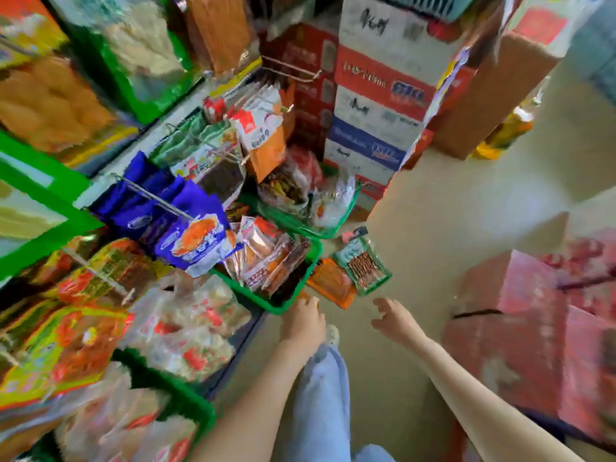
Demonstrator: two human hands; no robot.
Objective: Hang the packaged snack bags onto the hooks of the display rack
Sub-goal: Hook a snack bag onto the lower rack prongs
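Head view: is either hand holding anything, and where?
Nothing held. Left hand and right hand are both empty, near the orange packet and green packet on the floor.

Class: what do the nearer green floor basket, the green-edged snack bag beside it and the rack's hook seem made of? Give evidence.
Nearer green basket: likely moulded plastic; uniform bright colour, rounded rim.
Green-edged snack bag: glossy plastic film; clear window shows contents.
Hook: probably metal wire; thin, pale, straight rod, though blurred.
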